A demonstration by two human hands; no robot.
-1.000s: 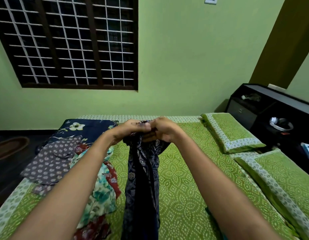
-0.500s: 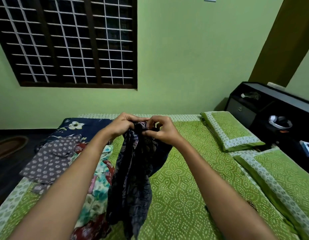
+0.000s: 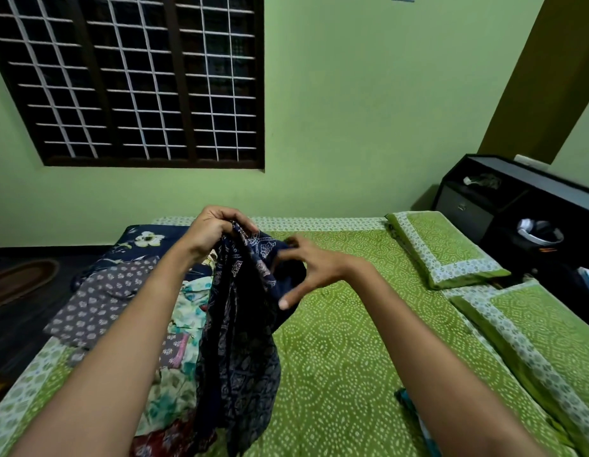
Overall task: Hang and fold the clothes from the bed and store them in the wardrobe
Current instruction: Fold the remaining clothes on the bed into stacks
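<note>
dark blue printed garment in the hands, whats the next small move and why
Probably the right hand should pinch the top edge of the dark blue printed garment and draw it away from the left hand. The left hand alone grips it, bunched and hanging over the green patterned bedsheet; the right hand is spread open.

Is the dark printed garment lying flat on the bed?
No, the left hand grips the garment by its top, so it hangs over the bedsheet.

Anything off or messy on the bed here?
Nothing damaged or spilled. Unfolded clothes lie heaped along the left side of the bed; the left hand holds a dark printed garment hanging bunched.
</note>
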